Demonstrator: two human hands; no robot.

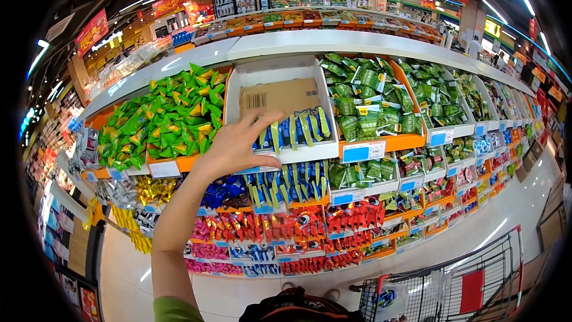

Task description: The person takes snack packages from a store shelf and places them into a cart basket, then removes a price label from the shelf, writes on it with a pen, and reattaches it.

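My left hand [241,143] is over the front left of a white bin [235,92], its fingers apart and nothing visible in it. Just right of the fingers, blue and pale green packets [307,128] stand in a row at the bin's front. Behind them a piece of brown cardboard [286,96] covers the bin's bottom. Green triangular packets [179,110] fill the orange bin on the left. To the right, another orange bin holds dark green packets [363,95]. My right hand is out of view.
Lower tiers hold red packets [298,223] and other colourful ones. A shopping cart [473,292] with a bag in it stands at the lower right. A white ledge [298,40] runs behind the bins. A distant person [473,48] is at the upper right.
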